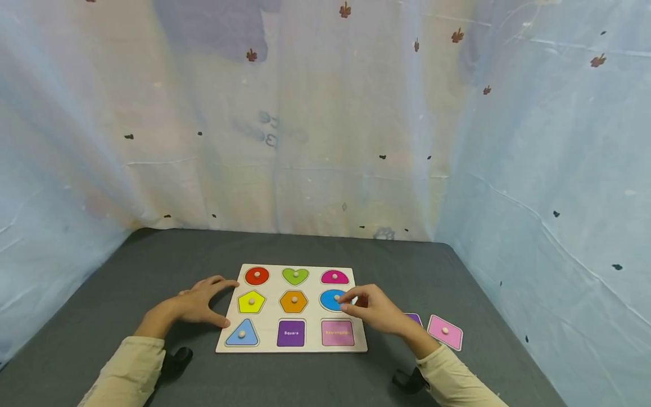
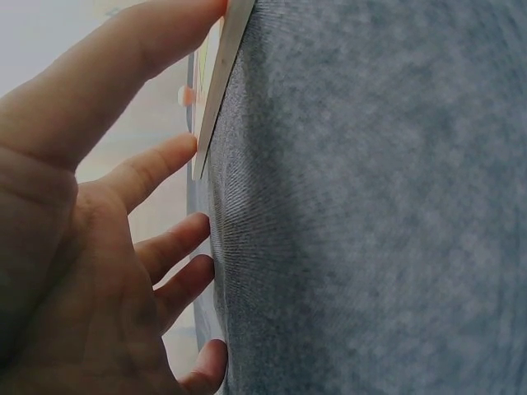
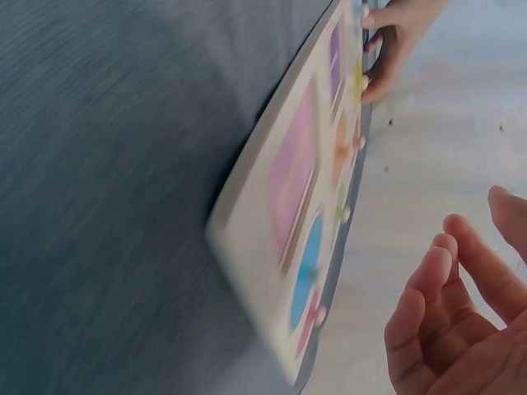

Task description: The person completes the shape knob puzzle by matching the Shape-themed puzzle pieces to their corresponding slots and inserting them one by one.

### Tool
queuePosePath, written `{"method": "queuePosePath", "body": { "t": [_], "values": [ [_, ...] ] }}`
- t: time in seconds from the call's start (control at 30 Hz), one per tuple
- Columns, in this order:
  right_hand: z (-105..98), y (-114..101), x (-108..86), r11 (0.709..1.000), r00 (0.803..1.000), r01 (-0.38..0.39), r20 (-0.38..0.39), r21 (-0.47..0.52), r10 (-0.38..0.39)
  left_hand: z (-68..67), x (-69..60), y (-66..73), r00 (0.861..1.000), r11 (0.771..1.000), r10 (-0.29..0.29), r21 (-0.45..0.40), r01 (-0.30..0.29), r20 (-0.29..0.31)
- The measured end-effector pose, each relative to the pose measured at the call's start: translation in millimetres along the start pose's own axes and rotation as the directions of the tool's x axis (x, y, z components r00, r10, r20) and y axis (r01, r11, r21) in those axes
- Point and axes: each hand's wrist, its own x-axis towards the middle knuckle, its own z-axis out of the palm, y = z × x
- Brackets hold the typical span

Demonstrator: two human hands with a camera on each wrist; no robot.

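A wooden shape puzzle board [image 1: 273,333] lies on the dark grey table. My left hand [image 1: 195,303] rests at its left side, thumb and index finger spread and touching the edge; the left wrist view shows the other fingers apart. Over the board's right side hovers my right hand [image 1: 373,308], beside the knobbed blue oval piece [image 1: 329,304]. Its loosely bent fingers [image 3: 434,271] hold nothing and stand clear of the board in the right wrist view. At the front, the purple square recess [image 1: 291,341] and the pink rectangle recess [image 1: 338,341] show printed words.
Right of the board lie a pink rectangle piece [image 1: 443,336] with a knob and a purple piece [image 1: 416,318], partly hidden by my right arm. Other knobbed pieces sit in the board, among them a blue triangle [image 1: 246,329] and an orange hexagon [image 1: 293,307]. Patterned curtains [image 1: 325,186] surround the table.
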Motion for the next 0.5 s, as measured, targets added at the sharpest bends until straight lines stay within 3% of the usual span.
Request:
{"method": "queuePosePath", "body": {
  "t": [0.3, 0.5],
  "values": [
    [-29.1, 19.2, -30.1, 0.995, 0.994, -0.097, -0.053, -0.027, 0.096, -0.5, -0.2, 2.0, 1.000, 1.000, 0.004, -0.004, -0.004, 0.004],
    [-41.6, 40.7, -42.9, 0.996, 0.996, -0.057, -0.066, -0.068, 0.053, -1.6, -2.4, 4.5, 1.000, 1.000, 0.004, -0.007, -0.004, -0.003]
  ]
}}
